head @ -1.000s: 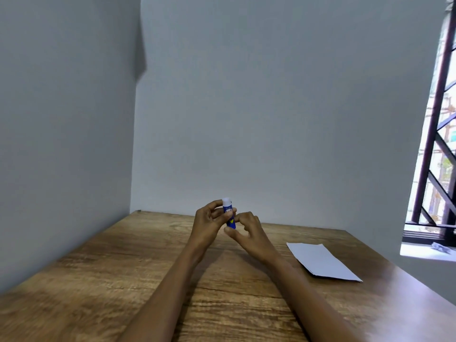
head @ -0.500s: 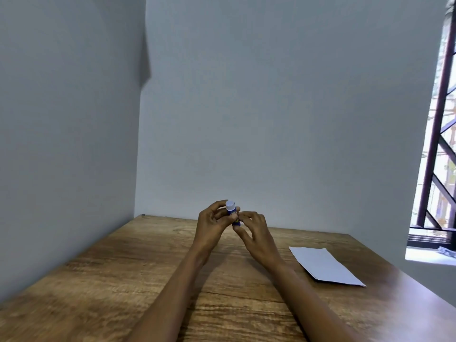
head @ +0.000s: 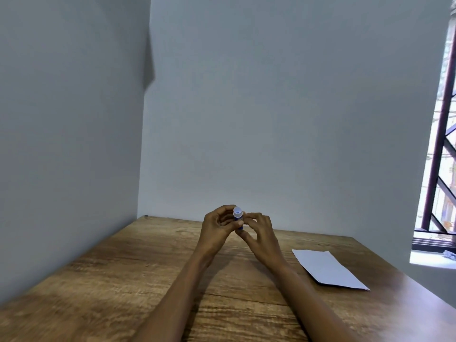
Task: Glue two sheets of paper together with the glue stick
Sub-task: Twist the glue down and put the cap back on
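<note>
A small blue glue stick (head: 238,214) with a white cap is held upright above the far middle of the wooden table (head: 118,272). My left hand (head: 217,227) grips its upper part, fingers around the cap. My right hand (head: 259,236) pinches the blue lower end from the right. White paper (head: 328,269) lies flat on the table to the right of my right forearm; whether it is one sheet or two stacked I cannot tell.
Grey walls close the table at the left and back. A barred window (head: 444,149) with a sill (head: 431,257) is at the right. The table's right edge runs just beyond the paper.
The glue stick's capped top has tipped toward me, so I now see the cap's end. Both hands have kept their hold and stayed in about the same place over the table.
</note>
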`<state>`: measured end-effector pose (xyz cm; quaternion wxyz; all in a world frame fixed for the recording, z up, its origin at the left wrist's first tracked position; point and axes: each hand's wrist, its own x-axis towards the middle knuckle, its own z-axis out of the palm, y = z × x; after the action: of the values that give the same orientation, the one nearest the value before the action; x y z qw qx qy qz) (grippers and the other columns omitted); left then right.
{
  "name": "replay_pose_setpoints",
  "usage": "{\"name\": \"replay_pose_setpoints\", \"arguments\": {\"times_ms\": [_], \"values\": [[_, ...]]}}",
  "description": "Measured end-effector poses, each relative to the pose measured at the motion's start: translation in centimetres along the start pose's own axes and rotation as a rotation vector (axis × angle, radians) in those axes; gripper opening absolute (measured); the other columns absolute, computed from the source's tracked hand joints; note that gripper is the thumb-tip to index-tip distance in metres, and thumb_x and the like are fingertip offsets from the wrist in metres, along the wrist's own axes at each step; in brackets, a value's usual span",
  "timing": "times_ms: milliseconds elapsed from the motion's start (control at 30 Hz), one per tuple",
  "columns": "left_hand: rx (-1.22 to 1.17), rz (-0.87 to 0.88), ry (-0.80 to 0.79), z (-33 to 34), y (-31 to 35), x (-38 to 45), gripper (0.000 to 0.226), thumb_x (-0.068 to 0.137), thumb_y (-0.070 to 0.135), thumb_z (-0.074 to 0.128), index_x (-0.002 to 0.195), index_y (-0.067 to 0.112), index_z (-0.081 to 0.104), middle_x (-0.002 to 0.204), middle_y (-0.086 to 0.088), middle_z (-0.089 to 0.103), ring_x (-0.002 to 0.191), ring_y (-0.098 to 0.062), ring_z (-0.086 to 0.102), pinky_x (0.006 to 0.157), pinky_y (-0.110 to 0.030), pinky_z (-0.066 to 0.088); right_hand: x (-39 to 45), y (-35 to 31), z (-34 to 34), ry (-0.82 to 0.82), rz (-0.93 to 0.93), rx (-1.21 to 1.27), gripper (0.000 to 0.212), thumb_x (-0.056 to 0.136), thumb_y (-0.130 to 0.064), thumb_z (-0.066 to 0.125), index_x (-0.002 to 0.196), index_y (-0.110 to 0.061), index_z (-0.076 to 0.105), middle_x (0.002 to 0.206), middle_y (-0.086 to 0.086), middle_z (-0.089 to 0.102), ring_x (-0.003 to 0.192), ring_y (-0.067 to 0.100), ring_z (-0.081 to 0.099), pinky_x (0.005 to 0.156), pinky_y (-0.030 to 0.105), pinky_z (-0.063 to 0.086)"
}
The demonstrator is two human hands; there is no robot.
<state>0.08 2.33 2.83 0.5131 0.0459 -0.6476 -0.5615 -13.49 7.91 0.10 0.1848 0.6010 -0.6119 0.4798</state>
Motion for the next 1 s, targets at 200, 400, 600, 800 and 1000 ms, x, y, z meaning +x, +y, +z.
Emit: {"name": "replay_pose_setpoints", "arguments": {"times_ms": [200,400,600,800,1000], "values": [[0.051,-0.001,-0.041,0.4,-0.3,-0.1,0.028,0.077,-0.011,0.066,0.099,0.007,0.066,0.095,-0.010,0.072,0.088,-0.014,0.071,0.075,-0.019,0.055,-0.1,-0.1,-0.3,0.064,0.026,-0.094,0.028,0.079,-0.037,0.071,0.097,-0.019,0.060,0.096,-0.016,0.049,0.091,0.006,0.042,0.070,0.022,0.035],[0.033,-0.011,0.014,-0.4,-0.2,0.1,0.030,0.077,-0.009,0.067,0.104,0.004,0.065,0.099,-0.014,0.071,0.091,-0.014,0.069,0.076,-0.020,0.056,-0.1,-0.2,0.0,-0.034,0.018,-0.048,0.019,0.085,-0.036,0.066,0.099,-0.022,0.065,0.097,-0.013,0.055,0.096,0.004,0.042,0.077,0.025,0.036],[0.066,-0.014,0.094,-0.7,-0.4,0.1,0.024,0.079,-0.003,0.068,0.100,0.009,0.065,0.094,-0.007,0.071,0.087,-0.014,0.068,0.071,-0.016,0.054,-0.4,-0.6,0.9,-0.053,0.136,-0.016,0.034,0.082,-0.043,0.067,0.108,-0.025,0.058,0.108,-0.014,0.049,0.100,0.005,0.048,0.075,0.024,0.040],[0.224,-0.091,0.444,-3.3,-1.7,0.3,0.025,0.083,0.012,0.068,0.107,0.009,0.062,0.097,-0.004,0.064,0.084,-0.011,0.060,0.072,-0.022,0.048,0.6,-0.5,3.3,-0.422,0.370,-0.082,0.061,0.092,-0.040,0.054,0.146,-0.021,0.030,0.141,0.007,0.036,0.118,0.020,0.050,0.096,0.036,0.043],[0.322,-0.099,0.444,-3.8,-2.2,0.6,0.029,0.084,0.016,0.068,0.112,0.008,0.063,0.093,0.001,0.061,0.079,-0.006,0.056,0.057,-0.006,0.044,3.1,-0.9,6.3,-0.547,0.393,-0.291,0.058,0.092,-0.048,0.047,0.144,-0.027,0.031,0.142,0.006,0.042,0.126,0.024,0.048,0.094,0.043,0.044]]}}
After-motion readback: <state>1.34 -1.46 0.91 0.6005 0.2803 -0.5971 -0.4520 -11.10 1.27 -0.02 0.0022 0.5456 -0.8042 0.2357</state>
